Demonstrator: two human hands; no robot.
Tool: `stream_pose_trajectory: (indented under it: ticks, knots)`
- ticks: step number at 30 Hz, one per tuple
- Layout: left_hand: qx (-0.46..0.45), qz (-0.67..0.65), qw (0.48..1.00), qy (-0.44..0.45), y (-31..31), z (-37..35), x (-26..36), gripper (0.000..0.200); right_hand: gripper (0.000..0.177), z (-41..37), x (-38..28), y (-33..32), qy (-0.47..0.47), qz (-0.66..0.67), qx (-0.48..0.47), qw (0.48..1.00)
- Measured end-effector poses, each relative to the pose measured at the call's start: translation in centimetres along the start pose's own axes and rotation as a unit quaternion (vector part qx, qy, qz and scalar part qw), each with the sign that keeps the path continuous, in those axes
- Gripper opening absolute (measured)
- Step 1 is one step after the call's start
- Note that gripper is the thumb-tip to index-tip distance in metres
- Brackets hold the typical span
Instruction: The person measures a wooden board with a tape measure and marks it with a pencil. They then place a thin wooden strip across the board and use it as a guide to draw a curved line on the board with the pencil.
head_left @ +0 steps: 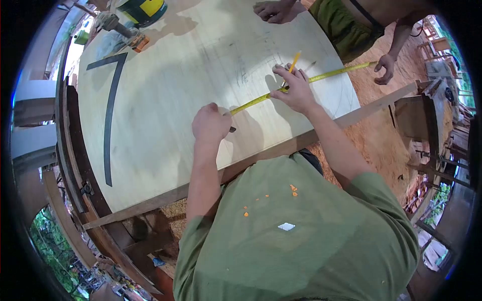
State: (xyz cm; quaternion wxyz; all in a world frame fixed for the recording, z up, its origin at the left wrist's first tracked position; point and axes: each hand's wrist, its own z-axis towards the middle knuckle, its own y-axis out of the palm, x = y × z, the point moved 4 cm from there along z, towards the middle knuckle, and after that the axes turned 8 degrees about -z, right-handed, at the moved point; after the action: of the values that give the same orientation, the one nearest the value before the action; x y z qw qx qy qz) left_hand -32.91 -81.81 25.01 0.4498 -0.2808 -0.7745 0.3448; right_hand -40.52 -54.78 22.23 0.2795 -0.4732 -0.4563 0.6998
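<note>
A yellow tape measure [251, 103] runs stretched across a pale wooden board [165, 100] and past its right edge. My left hand [212, 123] is closed around the tape measure's near end; its case is mostly hidden, with a small dark part showing below the fingers. Between the fingers of my right hand [296, 90] a yellow pencil [295, 59] stands up at a slant. That same hand rests on the tape blade, thumb and fingers against it. Pencil lines mark the board around it.
A dark L-shaped square [113, 108] lies on the board's left part. Behind it are a cordless drill [123, 31] and a black-and-yellow bucket [145, 11]. Another person's hand [385, 70] is by the tape's far end; their other hand [273, 11] rests on the board. Sawdust covers the ground [374, 135].
</note>
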Motion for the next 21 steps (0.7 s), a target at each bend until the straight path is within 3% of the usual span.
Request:
stream_pose_trajectory:
  ticks: [4,6,8,12,15,17,18,21]
  knots:
    - [-0.021,0.032,0.999,0.014,-1.6,0.6,-1.3,0.053,0.064,0.2,0.4,0.2,0.011,0.001,0.003,1.0]
    - [-0.07,0.041,0.996,-0.032,-4.3,0.5,-4.0,0.06,0.065,0.2,0.4,0.3,0.008,0.006,-0.001,1.0]
    - [-0.048,0.038,0.998,-0.018,-6.5,1.3,-10.3,0.067,0.066,0.1,0.7,0.4,0.006,0.008,0.011,1.0]
    - [-0.012,-0.058,0.995,-0.079,-12.6,-0.5,-21.9,0.055,0.064,0.2,0.9,0.6,-0.003,0.006,0.024,1.0]
    - [0.04,-0.032,0.991,-0.122,-16.3,-3.0,-27.5,0.049,0.065,0.3,0.9,0.7,-0.012,-0.017,0.024,1.0]
    - [0.08,-0.055,0.991,-0.095,-16.4,-3.2,-32.6,0.048,0.067,0.4,1.0,0.9,-0.017,-0.018,0.014,1.0]
    - [0.117,-0.077,0.988,-0.063,-16.5,-3.7,-32.7,0.047,0.066,0.5,1.0,0.9,-0.016,-0.007,0.017,1.0]
    - [0.123,-0.118,0.982,-0.083,-15.4,-3.6,-32.3,0.046,0.065,0.5,1.9,1.5,0.0,0.003,0.04,0.999]
